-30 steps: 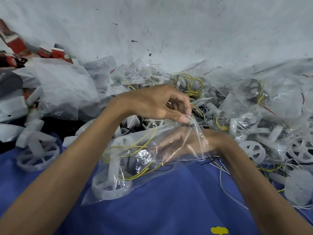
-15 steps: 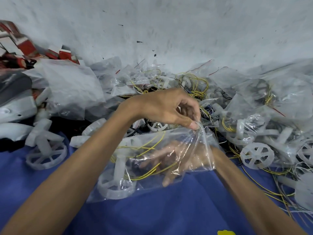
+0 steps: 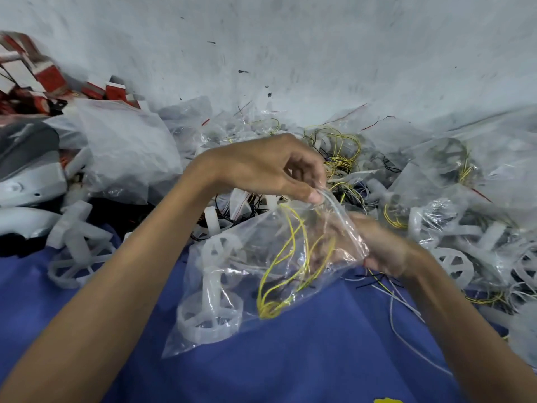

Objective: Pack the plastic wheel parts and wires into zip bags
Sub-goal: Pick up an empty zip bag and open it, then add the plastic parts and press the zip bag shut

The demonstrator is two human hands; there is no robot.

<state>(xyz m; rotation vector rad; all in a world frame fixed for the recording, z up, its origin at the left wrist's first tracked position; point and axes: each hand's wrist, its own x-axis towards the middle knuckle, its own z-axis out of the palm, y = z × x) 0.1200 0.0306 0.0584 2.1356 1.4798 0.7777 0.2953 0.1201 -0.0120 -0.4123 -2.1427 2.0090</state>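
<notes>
Near centre, over the blue cloth (image 3: 290, 359): a clear zip bag (image 3: 250, 289), slanting, pinched at the upper lip of its mouth between thumb and forefinger of the left hand (image 3: 261, 170). Inside, toward the near-left corner, a white plastic wheel part (image 3: 209, 312); just right of it, looped yellow wires (image 3: 276, 274). Right hand (image 3: 383, 248) at the bag's mouth, motion-blurred, fingers inside behind the film; impossible to tell whether curled on anything. Far right, a heap of filled bags (image 3: 453, 210), contents hazy through plastic, cut off at the frame edge. Left, a loose wheel part (image 3: 75, 251).
</notes>
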